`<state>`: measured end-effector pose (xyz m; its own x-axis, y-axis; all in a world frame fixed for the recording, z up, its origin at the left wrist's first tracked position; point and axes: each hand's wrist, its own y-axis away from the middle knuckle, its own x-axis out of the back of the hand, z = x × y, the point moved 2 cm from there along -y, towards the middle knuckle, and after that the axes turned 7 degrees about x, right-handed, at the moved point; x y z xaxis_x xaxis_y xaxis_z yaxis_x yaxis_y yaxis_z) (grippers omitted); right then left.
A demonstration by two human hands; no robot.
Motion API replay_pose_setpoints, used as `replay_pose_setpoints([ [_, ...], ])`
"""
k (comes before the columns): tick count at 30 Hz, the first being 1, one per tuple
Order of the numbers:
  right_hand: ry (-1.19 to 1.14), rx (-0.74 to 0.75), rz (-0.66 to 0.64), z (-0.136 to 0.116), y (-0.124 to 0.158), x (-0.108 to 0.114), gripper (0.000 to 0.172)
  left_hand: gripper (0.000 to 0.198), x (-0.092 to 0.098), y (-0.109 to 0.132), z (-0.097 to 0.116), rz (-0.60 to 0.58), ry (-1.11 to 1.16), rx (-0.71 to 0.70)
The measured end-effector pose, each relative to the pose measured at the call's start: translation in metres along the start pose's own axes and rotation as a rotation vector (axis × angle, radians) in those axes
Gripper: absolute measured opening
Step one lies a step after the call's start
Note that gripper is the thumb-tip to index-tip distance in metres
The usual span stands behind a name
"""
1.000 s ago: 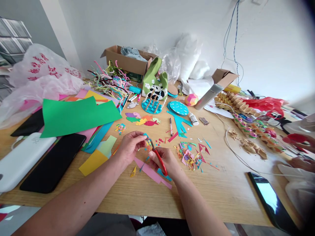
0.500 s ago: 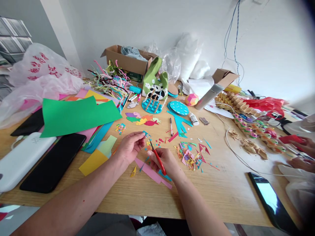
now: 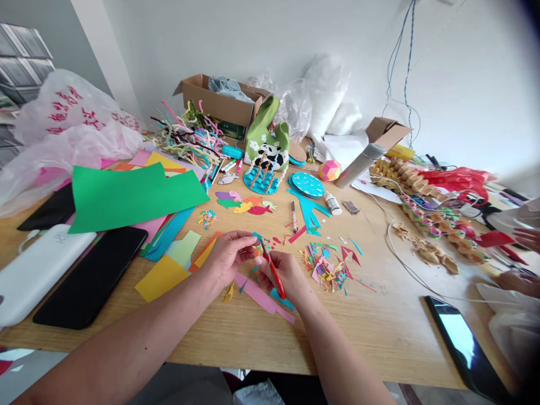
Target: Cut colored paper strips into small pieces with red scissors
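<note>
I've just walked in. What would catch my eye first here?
Probably the big bright green paper sheet atop coloured papers at the left, then the green bag with a black-and-white panda near the table's back. Front and centre, the right hand holds red-handled metal scissors close to a small blue paper piece pinched by the left hand.

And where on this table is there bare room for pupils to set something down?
The largest patch is bare tabletop between the right forearm, the scrap pile and the phone at right. A smaller strip lies between the left forearm and the black slab. It's crowded around the scissors, by the green sheet, and behind, around the panda bag.
</note>
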<state>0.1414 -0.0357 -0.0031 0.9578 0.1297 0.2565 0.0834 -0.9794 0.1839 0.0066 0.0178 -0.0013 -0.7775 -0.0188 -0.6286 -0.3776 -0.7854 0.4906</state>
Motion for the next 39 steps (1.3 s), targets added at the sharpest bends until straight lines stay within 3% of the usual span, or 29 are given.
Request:
replay_pose_setpoints([
  [11,-0.073,-0.002,-0.042,-0.0012,-0.0002,0.0014,0.044,0.021,-0.002,0.0023,-0.002,-0.067,-0.098,0.029],
  [39,-0.108,-0.01,-0.044,-0.0044,-0.0001,0.0003,0.046,0.019,-0.003,0.0039,-0.0036,-0.056,-0.172,-0.012],
])
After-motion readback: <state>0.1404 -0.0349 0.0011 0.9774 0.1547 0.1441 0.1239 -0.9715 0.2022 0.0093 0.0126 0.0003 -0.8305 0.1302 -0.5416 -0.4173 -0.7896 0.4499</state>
